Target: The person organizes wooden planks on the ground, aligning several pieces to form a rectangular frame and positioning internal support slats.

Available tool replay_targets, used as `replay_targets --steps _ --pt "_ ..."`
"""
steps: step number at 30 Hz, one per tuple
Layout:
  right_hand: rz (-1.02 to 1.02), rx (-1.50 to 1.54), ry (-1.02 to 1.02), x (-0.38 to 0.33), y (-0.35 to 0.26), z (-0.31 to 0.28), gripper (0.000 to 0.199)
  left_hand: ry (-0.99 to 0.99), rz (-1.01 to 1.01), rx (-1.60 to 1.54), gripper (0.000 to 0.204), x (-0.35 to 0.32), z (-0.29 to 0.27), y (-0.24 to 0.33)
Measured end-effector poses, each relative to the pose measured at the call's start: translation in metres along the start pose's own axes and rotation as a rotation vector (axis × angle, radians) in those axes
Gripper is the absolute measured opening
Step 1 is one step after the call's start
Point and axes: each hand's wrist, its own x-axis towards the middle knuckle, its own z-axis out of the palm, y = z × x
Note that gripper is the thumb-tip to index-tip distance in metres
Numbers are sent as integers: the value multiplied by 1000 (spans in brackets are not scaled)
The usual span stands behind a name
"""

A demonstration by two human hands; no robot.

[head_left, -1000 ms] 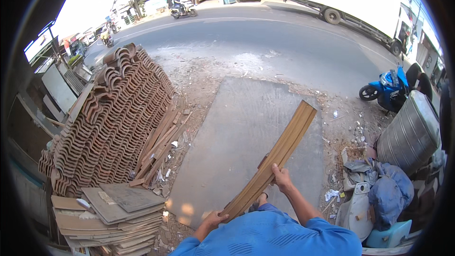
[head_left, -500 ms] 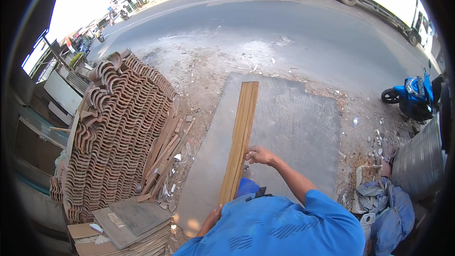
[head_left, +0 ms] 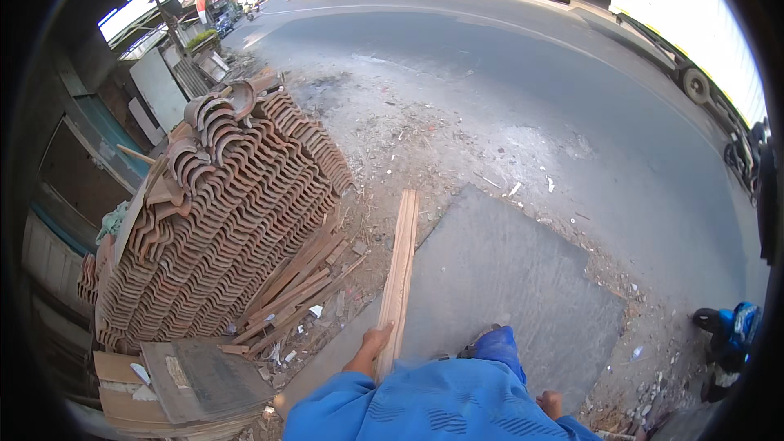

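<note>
A long wooden plank (head_left: pixel 400 265) points away from me, its narrow grained side facing up. Lengthwise lines run along it, and the near end is hidden behind my blue shirt. My left hand (head_left: pixel 374 345) is closed round its near part, with the thumb side against the wood. Low beside my body on the right, my right hand (head_left: pixel 550 403) is apart from the plank, its fingers curled in; I see nothing in it. Under the plank lies a large grey sheet (head_left: pixel 523 269) on the ground. My blue-clad knee (head_left: pixel 500 351) shows above the sheet.
To the left rises a tall stack of curved clay roof tiles (head_left: pixel 237 220). Wood scraps (head_left: pixel 294 302) and flat boards (head_left: pixel 204 380) lie by it. Ahead runs a road (head_left: pixel 490 57) with a white truck (head_left: pixel 694 24). A blue motorbike (head_left: pixel 741 327) stands at right.
The plank has been turned from its broad face onto its narrow side. My right hand has drawn away from it, down and right. My view has swung right; the passing motorbike is gone.
</note>
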Motion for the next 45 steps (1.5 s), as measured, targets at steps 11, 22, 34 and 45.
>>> replay_targets --steps 11,22,34,45 --pt "-405 -265 -180 29 -500 118 19 60 -96 -17 95 112 34 129" --pt "-1078 -353 -393 -68 -907 389 32 -24 -446 -156 95 197 22 255" --pt "-966 -902 -637 0 -961 501 18 208 -298 -405 88 445 -197 482" --pt "-438 -823 -249 36 -1255 766 8 317 -329 -664 102 627 -243 553"
